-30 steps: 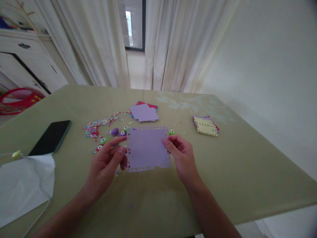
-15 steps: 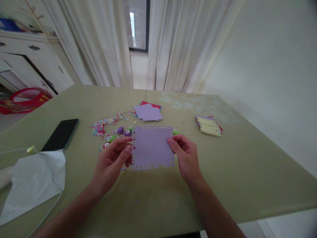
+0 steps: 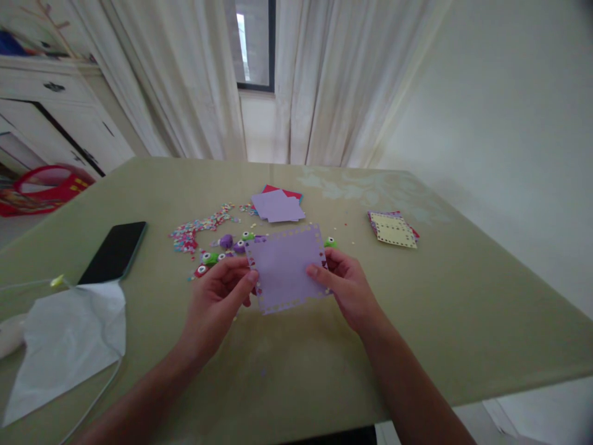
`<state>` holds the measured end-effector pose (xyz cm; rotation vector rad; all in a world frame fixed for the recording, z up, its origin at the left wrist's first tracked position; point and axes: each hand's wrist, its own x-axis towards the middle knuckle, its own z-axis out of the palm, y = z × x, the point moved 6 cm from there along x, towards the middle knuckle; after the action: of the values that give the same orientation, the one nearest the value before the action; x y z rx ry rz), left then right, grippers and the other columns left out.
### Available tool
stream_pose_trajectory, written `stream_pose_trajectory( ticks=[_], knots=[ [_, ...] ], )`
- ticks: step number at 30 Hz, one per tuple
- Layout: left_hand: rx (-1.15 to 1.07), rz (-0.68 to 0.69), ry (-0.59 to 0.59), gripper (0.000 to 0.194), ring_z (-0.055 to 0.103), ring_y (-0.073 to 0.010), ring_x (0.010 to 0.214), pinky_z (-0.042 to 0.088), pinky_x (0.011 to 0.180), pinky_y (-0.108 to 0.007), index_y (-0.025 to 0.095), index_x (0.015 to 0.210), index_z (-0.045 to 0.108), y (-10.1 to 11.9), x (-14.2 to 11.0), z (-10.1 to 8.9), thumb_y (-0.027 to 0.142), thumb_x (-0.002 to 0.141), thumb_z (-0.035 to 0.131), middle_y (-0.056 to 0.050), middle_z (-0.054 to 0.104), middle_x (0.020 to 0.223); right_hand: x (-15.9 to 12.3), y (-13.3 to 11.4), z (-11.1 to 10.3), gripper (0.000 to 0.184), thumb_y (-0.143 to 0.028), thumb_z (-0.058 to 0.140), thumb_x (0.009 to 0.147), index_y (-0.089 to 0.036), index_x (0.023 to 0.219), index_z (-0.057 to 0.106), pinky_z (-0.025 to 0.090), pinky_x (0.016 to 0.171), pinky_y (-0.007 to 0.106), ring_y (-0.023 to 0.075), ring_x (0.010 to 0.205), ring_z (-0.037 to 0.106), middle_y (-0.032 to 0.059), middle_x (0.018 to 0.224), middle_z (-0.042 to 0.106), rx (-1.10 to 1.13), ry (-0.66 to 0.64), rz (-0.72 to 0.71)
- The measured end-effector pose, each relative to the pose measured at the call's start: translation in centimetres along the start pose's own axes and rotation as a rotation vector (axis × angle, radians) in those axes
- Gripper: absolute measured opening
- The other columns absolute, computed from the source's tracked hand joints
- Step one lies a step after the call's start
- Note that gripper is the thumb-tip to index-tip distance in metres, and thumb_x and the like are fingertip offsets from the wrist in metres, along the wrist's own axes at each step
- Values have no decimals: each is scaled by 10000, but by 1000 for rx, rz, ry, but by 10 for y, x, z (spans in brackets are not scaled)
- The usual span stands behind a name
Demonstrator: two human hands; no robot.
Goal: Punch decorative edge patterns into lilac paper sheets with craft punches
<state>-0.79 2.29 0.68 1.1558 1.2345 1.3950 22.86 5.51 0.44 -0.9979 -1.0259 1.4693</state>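
Both hands hold a square of purple paper (image 3: 288,267) up above the table, its edges pierced by rows of small punched holes. My left hand (image 3: 221,303) pinches its left edge between thumb and fingers. On the opposite edge, my right hand (image 3: 348,285) grips with the thumb lying on the front face and the fingers behind. Just beyond the paper sit several small craft punches with eyes, among them a purple punch (image 3: 226,241) and a green punch (image 3: 330,242); the sheet partly hides the group.
Plain purple sheets (image 3: 285,209) lie over red ones at the back. Colourful paper confetti (image 3: 204,226) is scattered left of them. A stack of hole-edged yellow paper (image 3: 393,230) rests to the right. At left are a phone (image 3: 113,252), a white tissue (image 3: 69,346) and a cable (image 3: 95,402).
The purple paper has tilted, its right side now higher than its left. My right thumb reaches further over its face. The view has shifted slightly.
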Motion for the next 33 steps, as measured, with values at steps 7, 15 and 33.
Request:
stream_pose_trajectory(
  ticks=[7, 15, 33],
  knots=[
    [-5, -150, -258, 281, 740, -201, 648, 548, 524, -262, 216, 819, 736, -11, -10, 25, 459, 800, 876, -53, 783, 743, 0, -12, -19, 391, -348, 989, 669, -250, 983, 779, 557, 650, 264, 159, 718, 690, 4, 833, 761, 81, 280, -190],
    [-53, -235, -160, 344, 782, -211, 748, 606, 632, -268, 190, 902, 756, -15, -15, 25, 480, 787, 902, -57, 812, 828, 0, -2, 3, 390, -408, 989, 674, -229, 966, 803, 614, 834, 359, 225, 875, 739, 51, 988, 822, 27, 93, -134],
    [-219, -242, -152, 325, 786, -206, 740, 657, 709, -293, 171, 873, 817, -20, -18, 18, 495, 875, 842, -76, 830, 843, -6, -3, 8, 315, -491, 923, 762, -234, 918, 831, 594, 705, 340, 210, 772, 714, 44, 933, 809, -55, 70, -161]
  ],
)
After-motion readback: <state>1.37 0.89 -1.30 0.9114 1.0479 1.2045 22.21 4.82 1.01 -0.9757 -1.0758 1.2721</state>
